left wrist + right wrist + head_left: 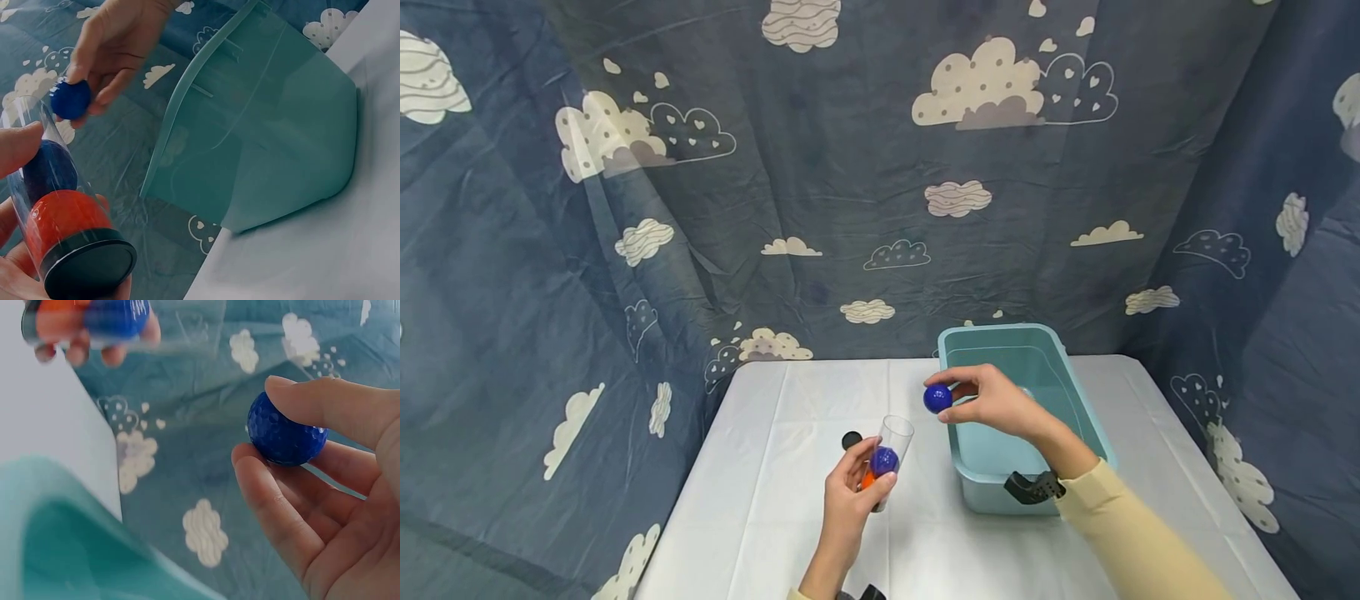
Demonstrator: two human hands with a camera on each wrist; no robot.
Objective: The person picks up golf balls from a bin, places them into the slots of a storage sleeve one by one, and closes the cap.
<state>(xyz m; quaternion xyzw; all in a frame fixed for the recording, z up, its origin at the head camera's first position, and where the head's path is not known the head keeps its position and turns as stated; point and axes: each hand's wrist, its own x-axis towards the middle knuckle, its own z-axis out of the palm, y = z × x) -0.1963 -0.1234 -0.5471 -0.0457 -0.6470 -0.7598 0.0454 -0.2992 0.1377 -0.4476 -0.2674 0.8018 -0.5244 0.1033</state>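
My left hand point(850, 492) grips a clear plastic tube point(897, 429) with a black cap point(91, 265) on its lower end. Inside the tube an orange ball point(65, 219) lies at the bottom, with a blue golf ball point(884, 461) above it. The tube's upper end is uncovered and leans a little to the right. Between thumb and fingers my right hand point(992, 402) pinches another dimpled blue golf ball point(284, 434). That ball is held in the air, above and to the right of the tube's mouth, apart from it.
A teal plastic bin point(962, 482) stands on the white-covered table point(797, 500), below my right hand and forearm. A round black lid point(852, 439) lies on the table just beyond my left hand. Dark blue cloud-patterned cloth point(850, 167) hangs behind and at both sides.
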